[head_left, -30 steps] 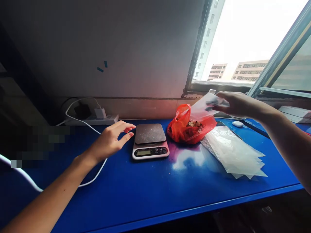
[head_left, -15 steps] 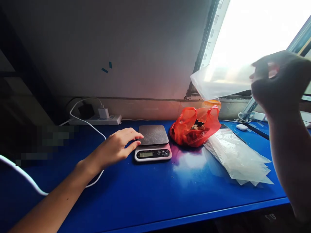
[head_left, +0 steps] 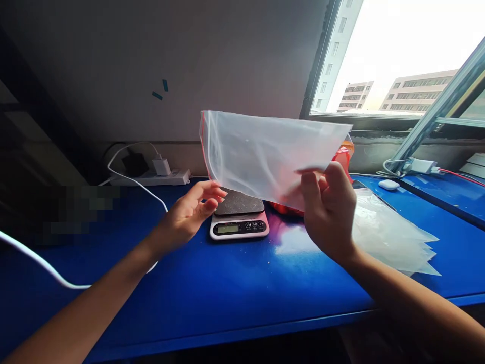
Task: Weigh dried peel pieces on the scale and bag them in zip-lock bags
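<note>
A clear zip-lock bag (head_left: 250, 146) with a red line along its left end hangs sideways over the table. My right hand (head_left: 329, 212) is closed on its lower right part, some fingers behind the plastic. At the bag's lower left corner is my left hand (head_left: 193, 210), fingers curved and thumb apart, with no clear grip on it. Below the bag stands a kitchen scale (head_left: 239, 227) with a dark plate, partly covered by the bag. A red plastic bag (head_left: 286, 208) shows behind, mostly hidden. Several more clear bags (head_left: 390, 232) lie fanned beyond my right hand.
The blue table (head_left: 227, 298) ends in a front edge below. A power strip (head_left: 151, 178) with a white charger (head_left: 161, 166) stands by the wall, its white cable (head_left: 142, 189) running left of the scale. Right back are a white case (head_left: 388, 185) and a window (head_left: 386, 55).
My right hand has come down and left from the window side, bringing the clear bag over the scale. My left hand has turned slightly and lifted from the scale's edge towards the bag.
</note>
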Demonstrator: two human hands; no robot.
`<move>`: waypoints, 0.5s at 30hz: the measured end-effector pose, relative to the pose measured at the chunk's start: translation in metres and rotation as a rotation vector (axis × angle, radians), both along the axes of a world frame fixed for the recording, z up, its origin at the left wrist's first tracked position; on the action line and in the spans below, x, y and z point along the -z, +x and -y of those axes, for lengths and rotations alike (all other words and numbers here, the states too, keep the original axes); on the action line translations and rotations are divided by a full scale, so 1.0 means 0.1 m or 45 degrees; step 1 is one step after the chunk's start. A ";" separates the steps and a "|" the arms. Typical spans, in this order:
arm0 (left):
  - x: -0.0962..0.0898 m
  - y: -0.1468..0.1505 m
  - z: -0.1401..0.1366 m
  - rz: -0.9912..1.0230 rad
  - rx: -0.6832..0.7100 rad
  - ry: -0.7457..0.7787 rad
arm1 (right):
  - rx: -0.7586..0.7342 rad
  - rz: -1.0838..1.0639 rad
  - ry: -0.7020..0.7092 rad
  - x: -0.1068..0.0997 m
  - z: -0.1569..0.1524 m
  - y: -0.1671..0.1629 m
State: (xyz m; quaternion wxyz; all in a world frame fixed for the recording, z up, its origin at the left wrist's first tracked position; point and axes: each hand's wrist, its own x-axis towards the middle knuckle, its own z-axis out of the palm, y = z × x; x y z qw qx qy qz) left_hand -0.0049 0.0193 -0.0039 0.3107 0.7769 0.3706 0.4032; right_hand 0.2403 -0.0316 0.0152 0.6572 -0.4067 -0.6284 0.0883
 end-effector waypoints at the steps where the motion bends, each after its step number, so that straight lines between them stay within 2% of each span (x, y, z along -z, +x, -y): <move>1: -0.01 0.01 -0.01 0.110 -0.015 -0.064 | -0.056 -0.044 -0.075 0.05 -0.02 -0.01; 4: -0.08 0.01 0.00 0.478 -0.038 -0.225 | -0.375 -0.042 -0.390 0.17 -0.06 0.00; 6: -0.14 -0.02 0.00 0.711 -0.054 -0.279 | -0.633 0.121 -0.573 0.21 -0.08 0.02; 8: -0.19 -0.06 0.00 0.840 -0.099 -0.319 | -0.830 0.256 -0.690 0.22 -0.10 0.07; 10: -0.21 -0.10 -0.01 0.845 -0.143 -0.344 | -0.987 0.179 -0.724 0.21 -0.13 0.12; 13: -0.20 -0.09 0.02 0.668 -0.118 -0.380 | -1.171 -0.122 -0.779 0.19 -0.20 0.19; 15: -0.17 -0.02 0.06 0.501 -0.054 -0.410 | -1.158 -0.090 -0.845 0.18 -0.23 0.19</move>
